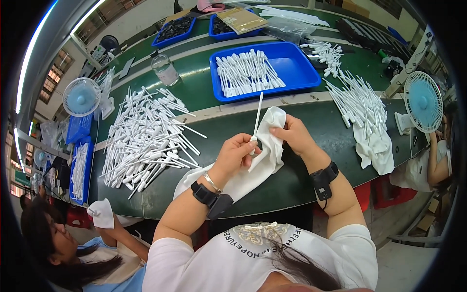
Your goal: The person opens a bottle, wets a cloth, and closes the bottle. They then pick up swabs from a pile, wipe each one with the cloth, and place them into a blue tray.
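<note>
Forearms (179, 220) angle inward; the left hand (236, 154) pinches a near-upright white stick (259, 114), the right hand (297, 135) clamps white cloth (273, 146) beside it.

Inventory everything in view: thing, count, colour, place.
Held stick: 1, white, centre
Large tray: 1, blue, centre back
Loose sticks: many, white, left, right, in large tray
Other trays: 3+, blue, back, left
Cloths: 2+, white, centre, right
Bottle: 1, clear, beside large tray
Package: 1, tan, back
Fans: 2+, white-blue, left, right
Bench: 1, green, middle
Co-workers: 2+, pale clothing, left, right
Wristbands: 2, black, forearms
Left hand: 1, bare, centre
Right hand: 1, bare, centre
</note>
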`<action>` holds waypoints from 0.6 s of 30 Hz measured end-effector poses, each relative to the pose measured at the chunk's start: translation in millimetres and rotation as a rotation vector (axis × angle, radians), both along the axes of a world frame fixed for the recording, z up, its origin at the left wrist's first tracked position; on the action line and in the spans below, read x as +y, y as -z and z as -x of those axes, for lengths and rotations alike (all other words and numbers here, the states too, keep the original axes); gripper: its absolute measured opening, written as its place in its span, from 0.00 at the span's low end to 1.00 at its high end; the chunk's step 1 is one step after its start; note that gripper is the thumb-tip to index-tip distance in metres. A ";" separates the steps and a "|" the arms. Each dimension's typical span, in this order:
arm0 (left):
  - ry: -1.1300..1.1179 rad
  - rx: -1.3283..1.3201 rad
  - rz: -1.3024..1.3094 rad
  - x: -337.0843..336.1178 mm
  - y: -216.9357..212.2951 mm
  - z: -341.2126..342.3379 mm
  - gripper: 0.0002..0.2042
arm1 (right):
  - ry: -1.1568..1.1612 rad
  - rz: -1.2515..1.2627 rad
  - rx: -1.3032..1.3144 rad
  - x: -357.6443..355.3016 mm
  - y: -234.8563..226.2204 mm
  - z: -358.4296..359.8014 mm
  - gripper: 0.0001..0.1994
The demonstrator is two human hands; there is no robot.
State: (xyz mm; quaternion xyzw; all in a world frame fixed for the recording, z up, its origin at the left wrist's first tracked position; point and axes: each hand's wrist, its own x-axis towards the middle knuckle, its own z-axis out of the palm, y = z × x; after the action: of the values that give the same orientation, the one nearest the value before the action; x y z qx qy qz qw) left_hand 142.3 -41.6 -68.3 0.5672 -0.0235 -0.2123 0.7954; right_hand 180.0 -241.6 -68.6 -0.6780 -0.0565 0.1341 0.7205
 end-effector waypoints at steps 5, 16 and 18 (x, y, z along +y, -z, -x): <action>-0.022 -0.088 -0.093 0.1 5.1 -0.3 0.06 | 0.045 -0.221 -0.038 13.6 2.7 10.8 0.14; -0.140 -0.674 -0.628 -3.2 5.2 9.8 0.06 | -0.115 0.514 -0.412 28.8 -5.0 43.1 0.14; -0.058 -0.804 -0.708 -4.8 1.9 11.7 0.06 | -0.102 0.405 -0.346 25.7 -2.6 42.0 0.13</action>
State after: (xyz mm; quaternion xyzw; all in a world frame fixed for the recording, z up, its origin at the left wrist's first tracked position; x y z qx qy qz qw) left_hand 130.6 -46.4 -70.1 0.8377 -0.2373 0.0489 0.4894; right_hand 138.0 -216.0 -66.0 -0.8173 -0.1847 0.0610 0.5424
